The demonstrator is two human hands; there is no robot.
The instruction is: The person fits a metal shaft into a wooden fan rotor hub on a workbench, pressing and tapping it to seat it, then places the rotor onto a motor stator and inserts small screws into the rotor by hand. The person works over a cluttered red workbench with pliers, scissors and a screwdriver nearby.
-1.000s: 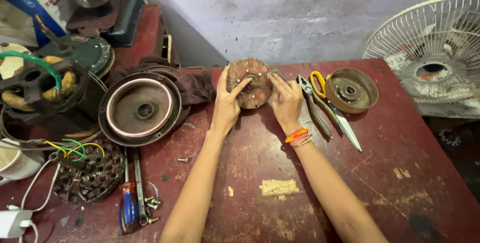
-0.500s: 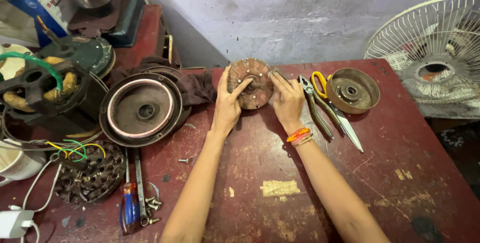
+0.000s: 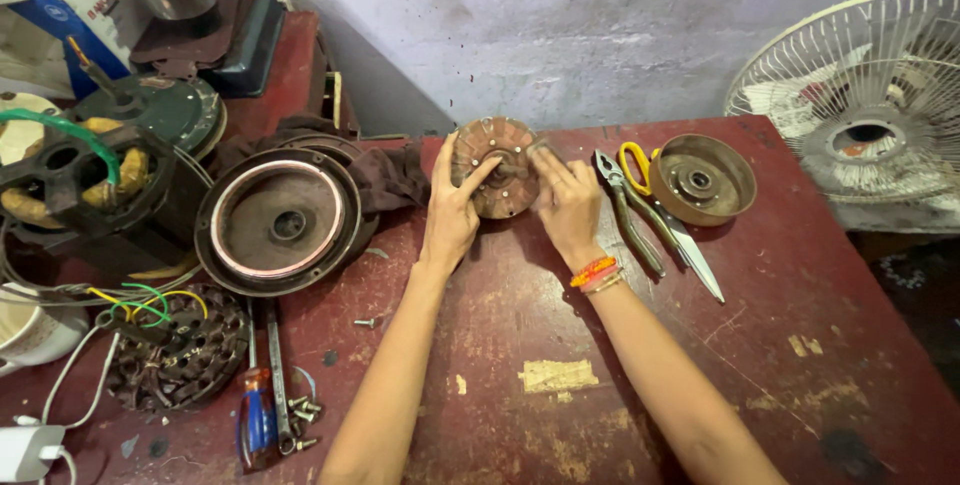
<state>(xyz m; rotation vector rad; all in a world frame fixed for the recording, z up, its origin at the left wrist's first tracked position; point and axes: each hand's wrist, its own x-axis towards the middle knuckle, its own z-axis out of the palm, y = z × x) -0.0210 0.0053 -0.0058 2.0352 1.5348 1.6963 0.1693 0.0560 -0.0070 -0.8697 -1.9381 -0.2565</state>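
Observation:
A round rusty-brown motor rotor disc stands tilted on the far part of the red worktable. My left hand grips its left side, thumb and fingers spread over the face. My right hand holds its right edge; orange and red bangles circle that wrist. Both hands hold the disc between them.
A large round motor cover lies to the left on a dark cloth. Pliers, yellow-handled scissors and a brown bowl-shaped cap lie to the right. A stator with coloured wires, a screwdriver, loose screws and a white fan guard surround the area.
Both hands stay on the rotor disc with only slight finger shifts; the view has drifted a little.

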